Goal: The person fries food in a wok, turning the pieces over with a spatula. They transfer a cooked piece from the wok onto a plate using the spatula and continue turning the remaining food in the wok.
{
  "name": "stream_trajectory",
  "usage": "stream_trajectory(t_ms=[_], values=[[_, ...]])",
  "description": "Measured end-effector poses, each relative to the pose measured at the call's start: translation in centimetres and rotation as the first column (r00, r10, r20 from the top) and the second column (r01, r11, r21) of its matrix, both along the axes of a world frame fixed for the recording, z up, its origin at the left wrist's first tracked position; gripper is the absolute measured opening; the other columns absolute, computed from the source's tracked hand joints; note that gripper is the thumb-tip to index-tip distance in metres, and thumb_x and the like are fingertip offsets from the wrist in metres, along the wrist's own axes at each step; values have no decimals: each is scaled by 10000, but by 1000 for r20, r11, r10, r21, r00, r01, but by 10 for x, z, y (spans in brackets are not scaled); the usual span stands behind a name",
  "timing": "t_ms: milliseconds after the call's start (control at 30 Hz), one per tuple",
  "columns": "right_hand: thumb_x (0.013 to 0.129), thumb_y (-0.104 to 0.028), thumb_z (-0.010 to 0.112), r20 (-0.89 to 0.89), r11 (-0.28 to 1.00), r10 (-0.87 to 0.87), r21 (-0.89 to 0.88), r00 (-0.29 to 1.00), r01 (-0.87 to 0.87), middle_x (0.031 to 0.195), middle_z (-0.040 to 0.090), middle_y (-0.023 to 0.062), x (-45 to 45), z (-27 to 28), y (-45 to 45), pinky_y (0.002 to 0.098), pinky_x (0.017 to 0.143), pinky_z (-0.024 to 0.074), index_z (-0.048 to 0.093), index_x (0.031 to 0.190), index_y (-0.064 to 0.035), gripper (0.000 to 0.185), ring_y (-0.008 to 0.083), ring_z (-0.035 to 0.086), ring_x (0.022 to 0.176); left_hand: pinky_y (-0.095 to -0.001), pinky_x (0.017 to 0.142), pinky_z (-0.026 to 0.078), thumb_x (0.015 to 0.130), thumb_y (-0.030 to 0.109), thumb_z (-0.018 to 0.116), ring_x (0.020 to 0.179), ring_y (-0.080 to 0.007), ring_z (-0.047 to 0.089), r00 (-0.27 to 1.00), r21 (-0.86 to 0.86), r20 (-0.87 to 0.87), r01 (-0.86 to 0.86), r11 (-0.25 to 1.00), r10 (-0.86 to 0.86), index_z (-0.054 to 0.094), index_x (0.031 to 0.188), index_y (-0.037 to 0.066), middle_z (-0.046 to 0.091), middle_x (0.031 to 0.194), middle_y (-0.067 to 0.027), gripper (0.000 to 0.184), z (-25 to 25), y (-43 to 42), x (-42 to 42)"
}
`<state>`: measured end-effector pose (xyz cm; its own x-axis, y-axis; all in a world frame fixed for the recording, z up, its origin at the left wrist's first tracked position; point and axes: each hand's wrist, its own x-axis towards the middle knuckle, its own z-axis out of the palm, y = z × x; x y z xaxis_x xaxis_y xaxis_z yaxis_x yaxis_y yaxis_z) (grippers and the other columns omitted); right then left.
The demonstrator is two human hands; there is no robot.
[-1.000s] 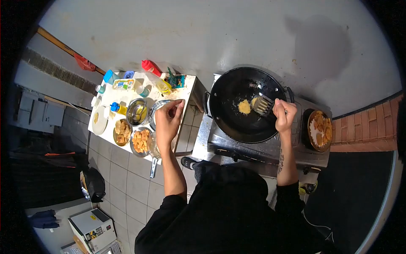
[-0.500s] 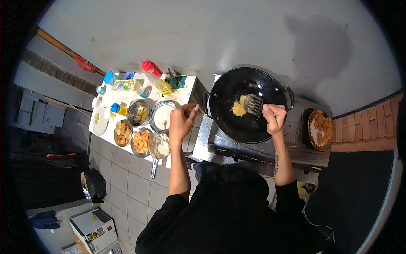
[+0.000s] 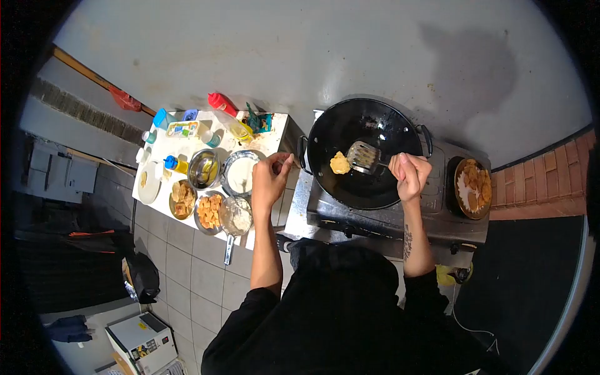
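Note:
My right hand [image 3: 410,175] is wrapped around the handle of a slotted spatula [image 3: 364,157], whose head lies low inside a black wok [image 3: 359,194]. Just left of the spatula's head, a yellow battered piece of food [image 3: 339,164] rests in the wok, touching or nearly touching its edge. My left hand [image 3: 271,178] hovers between the wok's left handle and a bowl of white batter [image 3: 239,174]. Its fingers are loosely curled with the thumb apart, and nothing shows in them. Below the batter, a strainer [image 3: 236,215] holds pale crumbs or flour.
The wok sits on a metal gas stove [image 3: 400,220]. At right stands a plate of fried pieces [image 3: 473,187]. The white table [image 3: 181,147] carries a bowl of orange chunks [image 3: 209,210], a bowl of browned pieces [image 3: 182,200], a steel bowl [image 3: 204,169] and a red-capped bottle [image 3: 223,103].
The spatula's head has shifted left and turned flatter in the wok. The yellow piece has moved left with it. My left hand has hardly moved.

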<state>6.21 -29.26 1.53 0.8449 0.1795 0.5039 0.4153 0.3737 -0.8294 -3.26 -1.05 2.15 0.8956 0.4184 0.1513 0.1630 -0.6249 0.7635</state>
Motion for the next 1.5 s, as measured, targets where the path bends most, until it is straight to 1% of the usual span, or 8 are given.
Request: stream_trajectory(t_ms=[433,633,800,1133,1233,1300,1400,1500], values=[[908,-80,464,55,999,28,41,998,-30,461,380,32,-14,29,23,281,422,250,358,514,-1,415,94,348,414,-311,469,326,876,215,688,464,-113,353,998,-1,30,-47,999,47,705,907,-34,428,489,-51,251,10,6,-4],[916,-110,484,93,990,-138,-26,986,141,475,368,6,-6,32,4,287,429,216,353,523,-25,423,72,329,431,-304,471,332,876,209,690,464,-113,357,997,-49,2,-75,996,75,703,906,-39,434,491,-48,251,12,11,-7],[943,-46,446,-66,961,-268,52,961,272,473,363,-1,1,26,-23,253,420,217,309,519,-55,445,61,301,425,-306,471,335,876,209,690,468,-114,368,998,-9,20,-60,998,60,704,910,-31,445,498,-52,242,10,11,-5],[957,-53,455,-164,962,-253,66,954,266,478,358,-7,-4,-5,6,257,418,213,324,518,-57,458,57,296,421,-316,478,366,871,236,692,463,-123,420,1000,7,12,-3,1000,3,711,926,-20,513,510,-75,263,-4,-6,6],[965,-62,460,-247,935,-304,108,920,337,477,361,-5,-3,-11,16,259,412,232,337,529,-52,453,60,298,419,-318,485,382,864,253,701,463,-127,443,1000,30,20,-22,999,21,715,931,-20,544,520,-86,281,-7,-7,5],[970,-67,460,-315,911,-339,127,887,393,477,363,-3,-4,-11,22,261,410,243,347,538,-49,447,62,300,418,-330,496,400,854,261,709,465,-145,472,990,10,-66,-123,992,124,717,919,-24,564,532,-100,293,-3,-11,4],[984,-83,455,-372,892,-359,133,856,432,475,366,-2,-9,-12,26,264,410,261,368,559,-43,435,67,305,415,-344,509,416,855,263,703,472,-173,510,983,25,-111,-146,989,148,719,905,-24,582,546,-123,292,-3,-12,3],[998,-100,448,-395,884,-367,133,842,448,475,368,-2,-9,-16,28,267,412,263,373,568,-41,440,67,307,415,-357,517,424,860,264,692,476,-197,532,994,2,-27,-110,994,110,716,884,-31,586,552,-140,297,-19,-9,6]])
